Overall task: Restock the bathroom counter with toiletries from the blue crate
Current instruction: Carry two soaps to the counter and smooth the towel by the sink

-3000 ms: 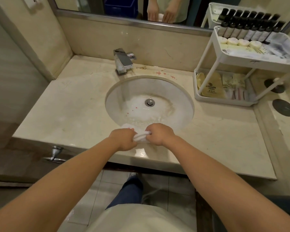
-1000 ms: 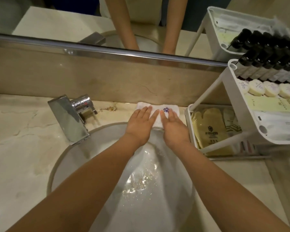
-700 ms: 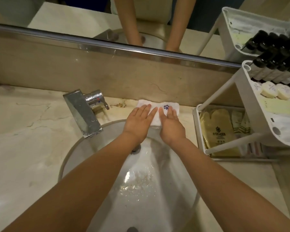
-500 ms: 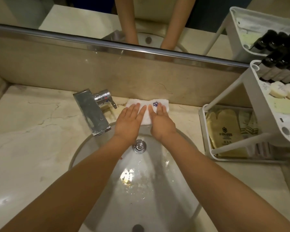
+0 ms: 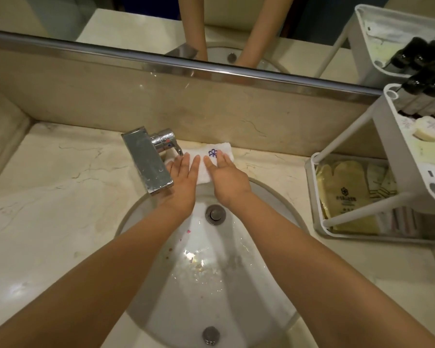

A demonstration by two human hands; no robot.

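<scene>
Towel [image 5: 201, 172] is seen white, with a blue-purple emblem [image 5: 212, 153] stitched near one edge. Counter [image 5: 60, 177] is finished in cream marble, veined faintly in brown. Backsplash [image 5: 161, 104] is done in a darker beige. Faucet [image 5: 146, 159] is chromed silver. Sink [image 5: 211, 285] is glazed white, dotted with pink and red specks [image 5: 188, 231]. Rack [image 5: 412, 172] is painted white. Bottles [image 5: 427, 89] are capped black. Soaps [image 5: 427, 128] are wrapped off-white. Packets [image 5: 344, 192] are coloured gold, marked with a dark logo.

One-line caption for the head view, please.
Left hand and right hand press flat on a folded white towel on the counter behind the sink, between tap and toiletry rack.
</scene>
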